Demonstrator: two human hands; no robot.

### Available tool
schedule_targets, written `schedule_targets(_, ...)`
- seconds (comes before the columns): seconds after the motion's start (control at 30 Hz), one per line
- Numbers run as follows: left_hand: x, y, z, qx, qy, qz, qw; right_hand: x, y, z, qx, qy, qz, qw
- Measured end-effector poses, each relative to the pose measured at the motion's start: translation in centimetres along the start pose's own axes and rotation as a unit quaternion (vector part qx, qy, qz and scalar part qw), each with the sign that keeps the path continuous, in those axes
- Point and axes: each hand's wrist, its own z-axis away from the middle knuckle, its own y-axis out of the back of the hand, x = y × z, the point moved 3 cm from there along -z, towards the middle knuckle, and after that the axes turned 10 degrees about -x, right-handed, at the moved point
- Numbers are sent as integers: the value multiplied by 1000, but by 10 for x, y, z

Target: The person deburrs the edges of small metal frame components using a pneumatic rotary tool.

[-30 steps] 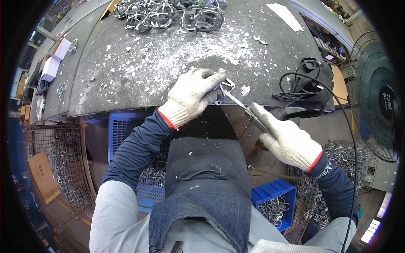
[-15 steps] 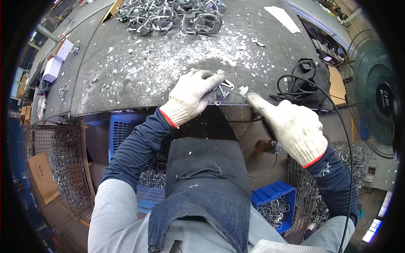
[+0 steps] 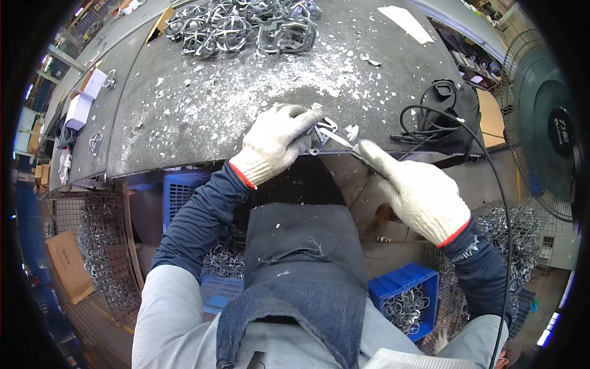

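My left hand (image 3: 278,142), in a white knit glove with a red cuff, presses a small metal bracket (image 3: 321,130) against the near edge of the grey workbench (image 3: 203,104). Gripped in my gloved right hand (image 3: 415,194) is a slim file-like tool (image 3: 342,141), whose shiny blade tip touches the bracket. White metal chips lie scattered over the bench around the bracket.
A pile of finished metal brackets (image 3: 246,27) lies at the bench's far side. A black bag with a coiled cable (image 3: 439,114) sits right. Blue crates (image 3: 409,301) and wire baskets (image 3: 101,246) of parts stand below. A fan (image 3: 550,132) stands far right.
My right hand lifted off and came back, so the tool's blade again rests on the bracket. My left hand stayed on the bracket at the bench edge.
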Motion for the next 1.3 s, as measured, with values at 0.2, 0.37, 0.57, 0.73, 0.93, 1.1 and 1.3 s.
schedule_targets(0.2,-13,7,-17,-51,-29,38,998,18,-43,4,-23,-4,-243,970)
schedule_targets(0.37,-1,8,-4,3,19,3,1000,25,-83,22,-28,-24,-475,879)
schedule_targets(0.57,12,-1,-12,-13,49,-56,997,17,-113,2,-13,2,-494,869)
schedule_targets(0.73,17,-6,-11,-48,93,-49,993,7,-112,-19,-87,-65,-672,733)
schedule_targets(0.93,18,-14,-5,-9,117,-51,992,6,-118,-2,-155,-35,-813,560)
schedule_targets(1.1,20,-13,-10,5,97,-46,994,3,-112,-11,-151,-50,-774,613)
schedule_targets(1.3,22,-11,-9,-1,118,-49,992,5,-107,-8,-148,-67,-729,665)
